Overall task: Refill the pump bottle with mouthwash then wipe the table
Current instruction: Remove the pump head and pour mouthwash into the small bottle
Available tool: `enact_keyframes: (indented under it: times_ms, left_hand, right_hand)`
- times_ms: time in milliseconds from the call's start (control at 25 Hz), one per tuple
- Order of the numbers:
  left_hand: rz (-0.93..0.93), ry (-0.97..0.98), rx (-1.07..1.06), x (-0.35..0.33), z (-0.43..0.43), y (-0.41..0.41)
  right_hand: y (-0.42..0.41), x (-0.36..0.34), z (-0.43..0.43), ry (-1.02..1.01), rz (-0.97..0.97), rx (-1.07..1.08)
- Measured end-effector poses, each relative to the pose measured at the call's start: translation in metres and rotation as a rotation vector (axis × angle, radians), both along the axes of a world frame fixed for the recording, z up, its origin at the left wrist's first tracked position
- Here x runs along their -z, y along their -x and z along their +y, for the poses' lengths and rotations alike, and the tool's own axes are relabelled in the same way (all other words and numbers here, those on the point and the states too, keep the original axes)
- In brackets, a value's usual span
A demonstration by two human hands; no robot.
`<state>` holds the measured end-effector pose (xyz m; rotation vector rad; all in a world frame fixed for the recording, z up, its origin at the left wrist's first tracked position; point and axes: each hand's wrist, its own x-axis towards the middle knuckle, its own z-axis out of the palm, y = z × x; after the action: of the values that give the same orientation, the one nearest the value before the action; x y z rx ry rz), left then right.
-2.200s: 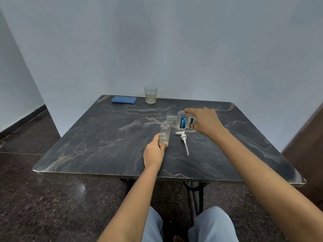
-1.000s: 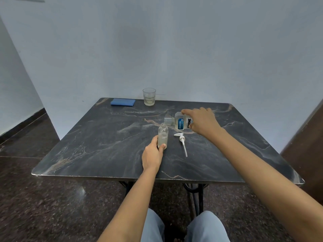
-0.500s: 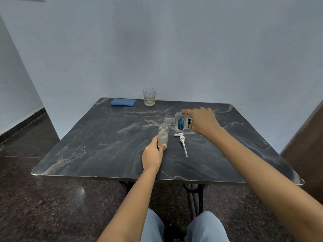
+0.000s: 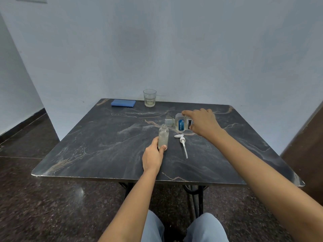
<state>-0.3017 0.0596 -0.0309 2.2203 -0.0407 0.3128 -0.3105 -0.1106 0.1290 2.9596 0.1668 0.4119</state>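
While the right hand (image 4: pixel 201 124) gripped the tipped mouthwash bottle (image 4: pixel 180 124), the head view showed that its open neck had swung closer, to just above the mouth of the uncapped pump bottle (image 4: pixel 163 137). That bottle stood upright mid-table (image 4: pixel 104 145), with the left hand (image 4: pixel 153 157) curled round its base. Pouring appeared under way. The pump head (image 4: pixel 182 141) lay just beside it, and the blue cloth (image 4: pixel 123 103) sat unused at the far edge.

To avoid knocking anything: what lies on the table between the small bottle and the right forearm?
Only the white pump lies there, flat on the table, as the head view shows.
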Motion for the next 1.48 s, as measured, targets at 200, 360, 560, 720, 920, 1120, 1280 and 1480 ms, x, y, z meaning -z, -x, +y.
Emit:
enact_keyframes:
  times_ms: [200,360,560,720,920,1120,1280,1480]
  left_hand:
    - [-0.001,-0.003,0.003,0.000,0.000,0.000]
    - [0.003,-0.008,0.002,0.000,0.000,0.000]
    - [0.005,-0.008,0.001,-0.001,0.000,0.000]
    - [0.008,0.001,0.005,0.000,0.000,0.000]
    - [0.002,0.003,0.005,-0.001,0.000,0.000]
    - [0.005,0.003,0.005,-0.001,0.000,0.001]
    - [0.001,0.000,0.005,-0.001,0.000,0.000]
    - [0.000,-0.006,0.002,-0.001,0.000,0.001]
  right_hand:
    - [0.001,-0.001,0.001,-0.001,0.010,0.002]
    - [0.002,-0.003,0.002,-0.004,0.016,0.002]
    - [0.004,-0.005,0.004,0.001,0.020,0.006]
    - [0.004,-0.006,0.005,0.006,0.022,0.008]
    - [0.005,-0.009,0.006,0.021,0.025,0.010]
    - [0.004,-0.010,0.007,0.034,0.028,0.013]
    - [0.005,-0.010,0.007,0.027,0.031,0.014]
    - [0.005,-0.010,0.008,0.036,0.024,0.013]
